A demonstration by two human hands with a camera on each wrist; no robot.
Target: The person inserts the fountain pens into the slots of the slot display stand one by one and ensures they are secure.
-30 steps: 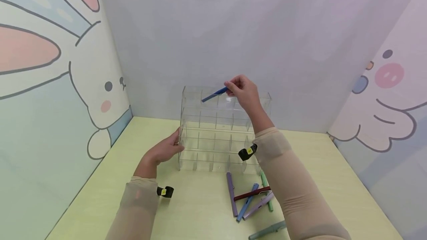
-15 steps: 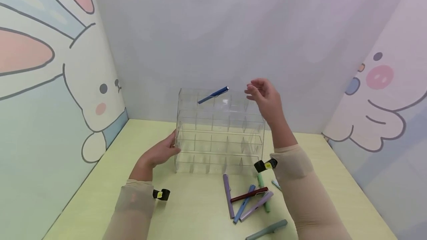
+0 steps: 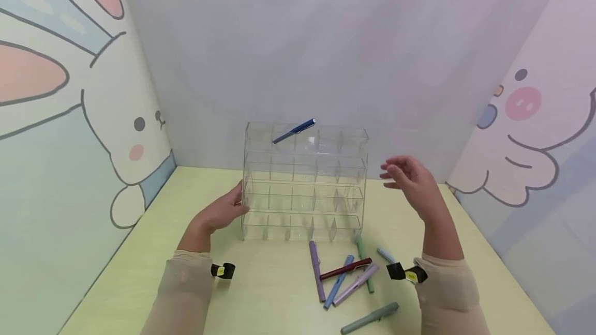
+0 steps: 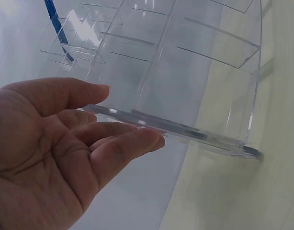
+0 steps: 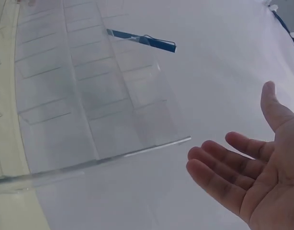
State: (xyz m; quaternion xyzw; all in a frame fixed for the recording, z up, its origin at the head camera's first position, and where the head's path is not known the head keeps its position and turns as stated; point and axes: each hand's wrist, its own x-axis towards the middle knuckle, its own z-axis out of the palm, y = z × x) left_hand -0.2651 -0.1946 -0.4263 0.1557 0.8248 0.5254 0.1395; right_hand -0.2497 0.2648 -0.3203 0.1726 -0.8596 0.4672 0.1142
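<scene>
A clear tiered pen rack [image 3: 302, 187] with dividers stands upright on the table. My left hand [image 3: 221, 213] pinches the rack's left side panel; in the left wrist view the thumb and fingers [image 4: 123, 148] lie on either side of that panel's edge. A dark blue pen [image 3: 294, 131] with a clip lies slanted in the rack's top tier, its capped end sticking up to the right. My right hand [image 3: 414, 185] is in the air to the right of the rack, holding nothing; its fingers [image 5: 219, 179] are spread and loosely extended.
Several pens lie on the table in front of the rack: purple [image 3: 317, 272], dark red [image 3: 346, 269], blue [image 3: 338, 283], lilac [image 3: 356, 286], green [image 3: 365, 265] and grey-green [image 3: 370, 318]. A light blue pen [image 3: 385, 256] lies near the right wrist camera. Printed walls enclose the table.
My right hand has let go of the dark blue pen, which stays on the top tier, and has moved right and down. My left hand keeps its hold on the rack.
</scene>
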